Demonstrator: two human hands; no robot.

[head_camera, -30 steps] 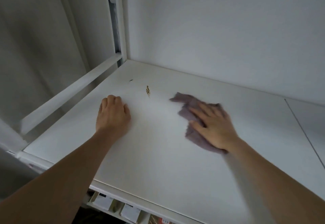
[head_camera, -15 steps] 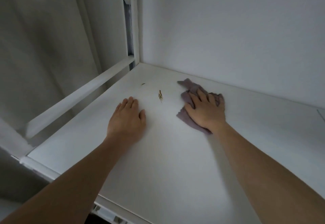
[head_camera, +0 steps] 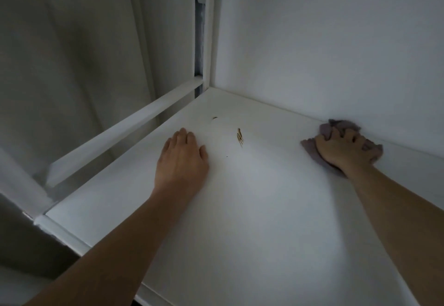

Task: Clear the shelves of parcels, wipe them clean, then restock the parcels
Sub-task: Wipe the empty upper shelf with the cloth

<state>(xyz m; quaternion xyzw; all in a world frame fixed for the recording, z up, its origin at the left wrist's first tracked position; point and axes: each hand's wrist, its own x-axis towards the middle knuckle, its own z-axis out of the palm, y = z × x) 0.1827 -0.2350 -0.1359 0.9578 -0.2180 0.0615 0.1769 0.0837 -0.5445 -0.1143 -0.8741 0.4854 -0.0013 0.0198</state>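
Shelf (head_camera: 264,209) boards here are plain white and carry no parcels in view; no brand, label or writing can be read anywhere. The shelf surface is smooth and matt, brighter in the middle and dimmer toward the edges. Its white back wall (head_camera: 336,41) meets it in a straight seam, and a white upright post (head_camera: 211,29) stands in the far left corner. A white side rail (head_camera: 125,132) runs along the left edge, raised above the shelf, with a gap under it. Beyond the rail hangs a pale grey curtain (head_camera: 72,53) in soft folds.

The left hand (head_camera: 181,159) lies flat on the shelf, palm down, fingers straight and together, holding nothing. The right hand (head_camera: 346,149) presses a grey-purple cloth (head_camera: 341,125) against the shelf right at the seam with the back wall; its fingers are curled into the bunched fabric, gripping it. Most of the cloth is hidden under the hand, with only its crumpled edges showing.

Between the hands, nearer the left one, sits a small golden-brown scrap (head_camera: 239,136), too small to identify. A tiny dark fleck (head_camera: 214,118) lies farther back near the rail. Both forearms are cut off by the lower frame edge, and the shelf's right end runs out of view.
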